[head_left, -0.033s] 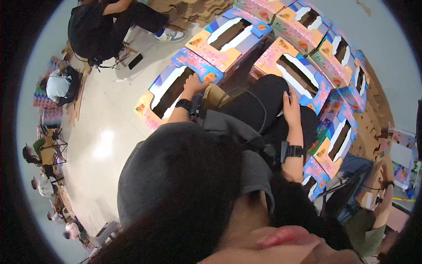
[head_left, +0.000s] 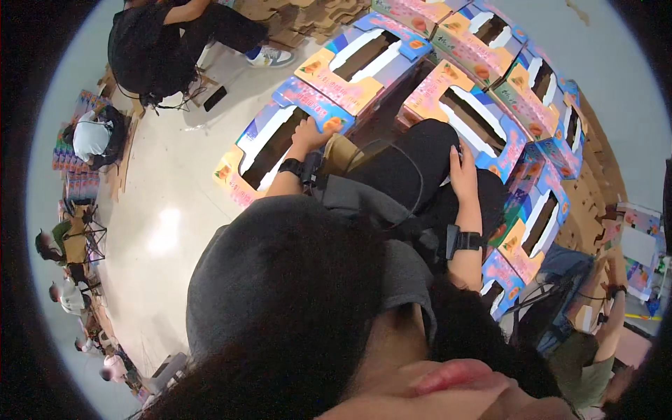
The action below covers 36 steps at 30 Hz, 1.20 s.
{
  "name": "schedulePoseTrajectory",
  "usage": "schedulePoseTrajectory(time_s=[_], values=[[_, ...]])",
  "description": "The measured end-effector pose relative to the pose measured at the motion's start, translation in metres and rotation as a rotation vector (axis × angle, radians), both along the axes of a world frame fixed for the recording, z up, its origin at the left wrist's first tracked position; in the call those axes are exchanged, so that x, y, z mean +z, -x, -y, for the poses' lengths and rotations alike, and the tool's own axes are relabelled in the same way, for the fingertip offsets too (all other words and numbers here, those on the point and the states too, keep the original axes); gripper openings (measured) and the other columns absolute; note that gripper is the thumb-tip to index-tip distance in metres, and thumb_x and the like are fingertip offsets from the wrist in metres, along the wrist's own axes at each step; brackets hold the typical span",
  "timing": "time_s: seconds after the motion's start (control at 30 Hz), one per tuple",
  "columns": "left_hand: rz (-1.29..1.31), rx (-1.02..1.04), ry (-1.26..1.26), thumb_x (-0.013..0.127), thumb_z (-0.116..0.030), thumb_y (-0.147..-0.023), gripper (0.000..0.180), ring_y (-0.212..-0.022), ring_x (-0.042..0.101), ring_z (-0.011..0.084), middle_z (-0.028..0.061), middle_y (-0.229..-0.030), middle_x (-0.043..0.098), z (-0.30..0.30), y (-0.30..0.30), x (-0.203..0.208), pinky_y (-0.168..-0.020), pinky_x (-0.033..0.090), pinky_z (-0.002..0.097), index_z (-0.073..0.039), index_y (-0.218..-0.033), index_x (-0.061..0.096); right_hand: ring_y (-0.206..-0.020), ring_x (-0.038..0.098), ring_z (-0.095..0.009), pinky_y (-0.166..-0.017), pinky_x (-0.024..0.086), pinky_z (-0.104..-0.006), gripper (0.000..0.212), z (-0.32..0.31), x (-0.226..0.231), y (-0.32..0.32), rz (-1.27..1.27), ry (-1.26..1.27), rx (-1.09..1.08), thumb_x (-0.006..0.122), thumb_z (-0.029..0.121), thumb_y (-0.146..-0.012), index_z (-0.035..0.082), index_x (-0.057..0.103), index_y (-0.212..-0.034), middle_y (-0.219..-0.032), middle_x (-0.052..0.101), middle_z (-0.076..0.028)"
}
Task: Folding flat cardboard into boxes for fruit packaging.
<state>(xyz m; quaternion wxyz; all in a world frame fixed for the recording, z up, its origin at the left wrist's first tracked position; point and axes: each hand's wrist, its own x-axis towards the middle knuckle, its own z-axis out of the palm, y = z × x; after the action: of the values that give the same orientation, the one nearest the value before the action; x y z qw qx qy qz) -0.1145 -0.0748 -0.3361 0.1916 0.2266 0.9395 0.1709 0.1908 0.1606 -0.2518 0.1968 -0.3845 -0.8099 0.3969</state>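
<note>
A printed fruit carton (head_left: 234, 176) in blue, orange and pink, with a long cut-out opening in its top, stands before me on the left. My left hand (head_left: 308, 134) is at the right side of that opening, its fingers curled over the carton's edge. On my dark-trousered knee lies my right hand (head_left: 462, 175), fingers mostly stretched out, close to a second carton (head_left: 428, 94) of the same kind. Whether anything small sits under the right fingertips cannot be made out. Both wrists carry black bands, and a dark cable loops across my lap.
More matching cartons (head_left: 476, 56) stand in rows ahead and to the right. Flattened brown cardboard (head_left: 301, 24) lies at the far side. A seated person (head_left: 150, 56) is at the upper left, near a black phone-like slab (head_left: 215, 99) on the floor. Another person's arm (head_left: 612, 329) shows at the right.
</note>
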Motion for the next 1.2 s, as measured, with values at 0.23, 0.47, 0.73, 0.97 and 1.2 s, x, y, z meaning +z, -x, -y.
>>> schedulePoseTrajectory(time_s=[0.23,0.47,0.73,0.97,1.2], values=[[-0.317,-0.005,-0.196,0.059,-0.068,-0.068,0.07,-0.089,0.057,0.0367,0.0185,-0.093,0.058,0.012,-0.011,-0.009,-0.072,0.046,0.0471,-0.001,-0.088,0.055,-0.122,0.043,-0.034,-0.102,0.031,-0.0375,0.049,0.0,0.0,0.004,0.007,-0.02,0.015,0.045,0.033,-0.093,0.0,0.042,-0.13,-0.129,0.045,-0.023],[-0.318,0.026,-0.31,0.06,-0.067,-0.066,0.07,-0.087,0.058,0.0353,0.0181,-0.093,0.059,0.012,-0.02,0.003,-0.073,0.047,0.0429,0.0,-0.087,0.058,-0.123,0.042,-0.033,-0.103,0.031,-0.0375,0.048,0.004,0.006,0.002,0.011,-0.022,0.03,0.044,0.032,-0.094,0.0,0.041,-0.13,-0.13,0.045,-0.022],[-0.374,0.03,-0.351,0.062,-0.064,-0.066,0.073,-0.09,0.058,0.0356,0.0197,-0.096,0.06,0.013,-0.022,-0.002,-0.076,0.047,0.0427,0.002,-0.096,0.057,-0.123,0.041,-0.033,-0.103,0.031,-0.0374,0.049,-0.001,-0.002,0.002,0.006,-0.022,0.023,0.044,0.032,-0.094,-0.001,0.041,-0.13,-0.13,0.045,-0.022],[-0.299,-0.007,-0.258,0.058,-0.069,-0.066,0.076,-0.09,0.058,0.037,0.0219,-0.095,0.059,0.011,-0.015,0.001,-0.077,0.047,0.0436,0.002,-0.093,0.056,-0.124,0.041,-0.034,-0.103,0.031,-0.0373,0.05,-0.001,-0.001,0.001,0.043,-0.045,0.019,0.042,0.033,-0.094,-0.001,0.041,-0.131,-0.131,0.044,-0.023],[0.155,-0.048,0.09,0.058,-0.068,-0.063,0.097,-0.11,0.053,0.0381,0.0276,-0.12,0.052,0.022,0.027,0.025,-0.09,0.044,0.0409,0.007,-0.124,0.047,-0.123,0.042,-0.035,-0.102,0.032,-0.0379,0.05,0.004,0.002,0.004,0.046,-0.096,0.057,0.041,0.033,-0.094,0.001,0.04,-0.132,-0.13,0.044,-0.024]])
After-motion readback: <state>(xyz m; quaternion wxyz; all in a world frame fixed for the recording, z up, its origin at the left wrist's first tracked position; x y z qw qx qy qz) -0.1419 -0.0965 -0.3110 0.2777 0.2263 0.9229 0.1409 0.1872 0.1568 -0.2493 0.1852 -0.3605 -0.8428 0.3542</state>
